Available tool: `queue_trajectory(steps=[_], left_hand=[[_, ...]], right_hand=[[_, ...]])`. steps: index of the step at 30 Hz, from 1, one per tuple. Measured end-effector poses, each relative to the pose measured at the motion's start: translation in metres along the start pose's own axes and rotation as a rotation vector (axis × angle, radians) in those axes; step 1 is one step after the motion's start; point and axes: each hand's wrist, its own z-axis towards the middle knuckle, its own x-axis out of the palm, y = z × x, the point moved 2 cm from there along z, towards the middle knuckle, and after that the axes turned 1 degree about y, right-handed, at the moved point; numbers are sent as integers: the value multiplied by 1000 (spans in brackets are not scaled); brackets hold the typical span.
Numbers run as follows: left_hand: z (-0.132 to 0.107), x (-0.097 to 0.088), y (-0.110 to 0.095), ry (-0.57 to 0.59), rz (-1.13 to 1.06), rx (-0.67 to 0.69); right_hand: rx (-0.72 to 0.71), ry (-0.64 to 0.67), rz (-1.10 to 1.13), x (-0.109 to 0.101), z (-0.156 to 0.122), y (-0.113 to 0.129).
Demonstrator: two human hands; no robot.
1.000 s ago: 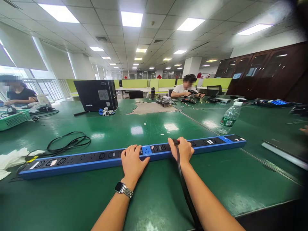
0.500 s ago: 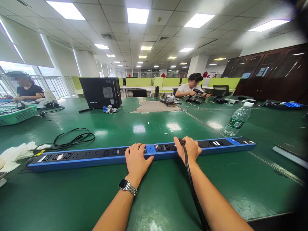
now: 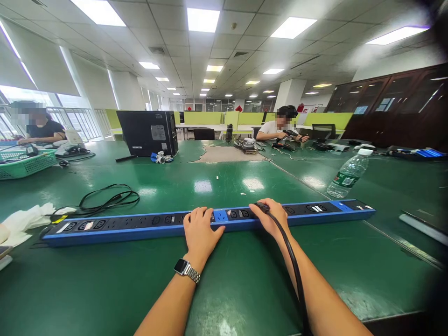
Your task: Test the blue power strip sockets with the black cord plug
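Power strip (image 3: 241, 225) lies across the bench (image 3: 105, 289) from 10 to 2 o'clock, a white sticker (image 3: 63, 227) near its left end. At 11 stands a black computer tower (image 3: 145, 134) with a grey label (image 3: 157, 132), its print too small to read. Just before 12, the left hand (image 3: 201, 231) rests on the strip, fingers loosely spread. At 1, the right hand (image 3: 273, 219) curls around a black plug (image 3: 262, 205); whether it is seated is hidden. Beyond, between 1 and 2, a clear bottle (image 3: 355, 167) wears a green label (image 3: 346, 179), brand illegible.
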Motion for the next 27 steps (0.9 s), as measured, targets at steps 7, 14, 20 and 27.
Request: queue_trajectory(steps=[7, 14, 20, 27], left_hand=[[0, -1, -1, 4, -9, -4], [0, -2, -1, 8, -12, -7], [0, -2, -1, 14, -14, -9], [0, -3, -1, 15, -19, -22]], right_hand=[[44, 53, -11, -4, -2, 4], [58, -84, -99, 3, -11, 6], [72, -102, -89, 6, -14, 3], [26, -211, -76, 5, -22, 7]])
